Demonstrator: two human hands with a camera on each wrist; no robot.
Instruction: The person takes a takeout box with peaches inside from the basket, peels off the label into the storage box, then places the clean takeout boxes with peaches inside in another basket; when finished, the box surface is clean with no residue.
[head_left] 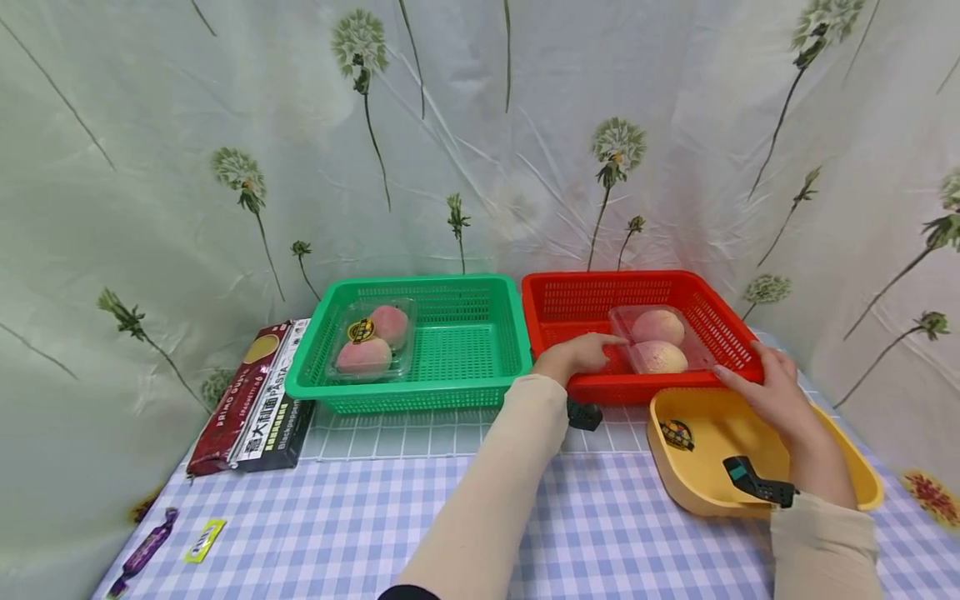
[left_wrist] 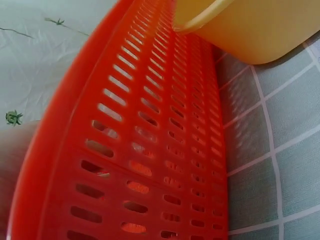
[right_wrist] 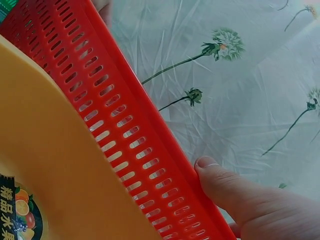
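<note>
Hands at the red basket (head_left: 697, 300), right of frame centre: left hand (head_left: 577, 357) with fingers straight over the front rim touching the peach pack (head_left: 660, 340) inside, right hand (head_left: 768, 387) gripping the near-right corner; likely mid-placement, release or steadying next.

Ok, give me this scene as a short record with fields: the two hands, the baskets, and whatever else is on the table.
left hand: reaches over the red slotted plastic basket, fingers at the clear plastic peach tray
right hand: thumb on the red basket's front right rim
green slotted plastic basket: holds another clear tray of two peaches
yellow plastic tub: in front of red basket
dark pasta packets: left of green basket
</note>
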